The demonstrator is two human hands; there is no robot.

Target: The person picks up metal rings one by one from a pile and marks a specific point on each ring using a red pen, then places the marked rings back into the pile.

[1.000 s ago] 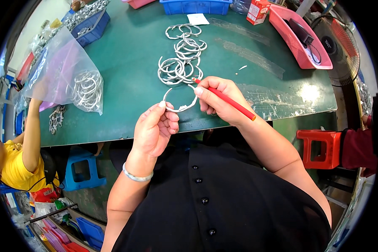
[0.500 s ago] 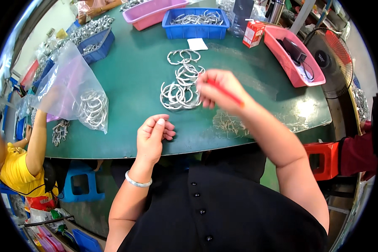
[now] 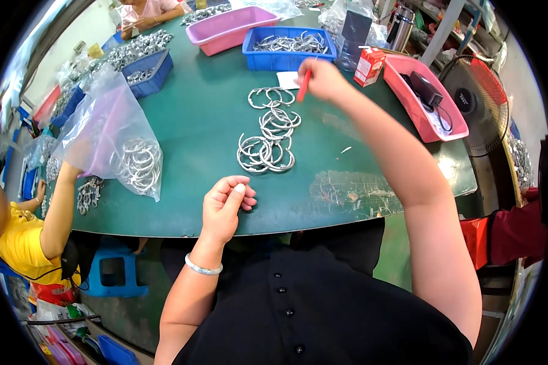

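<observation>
My right hand (image 3: 324, 80) is closed around a slim red pen-like tool (image 3: 304, 86), reaching over the far side of the table beside a white slip of paper (image 3: 288, 79). Close to the table's front edge, my left hand (image 3: 223, 207) has its fingers curled in and the thumb on top; nothing shows in it. Between my hands and the far boxes lie silvery open bangles in three groups: a near pile (image 3: 264, 154), a middle pile (image 3: 279, 124) and a far row (image 3: 270, 97). Neither hand touches them.
A blue box (image 3: 289, 61) of bangles stands at the back, with a pink basin (image 3: 234, 30) beside it. To the right are a drink carton (image 3: 369, 66), a pink basket (image 3: 425, 121) and a fan (image 3: 474, 104). A person in yellow (image 3: 27, 246) handles a plastic bag (image 3: 106, 131) of bangles at left.
My right hand has moved away from me, from beside the bangle piles to the paper slip, with the red tool still in it. The left hand keeps its pose. The view has shifted slightly.
</observation>
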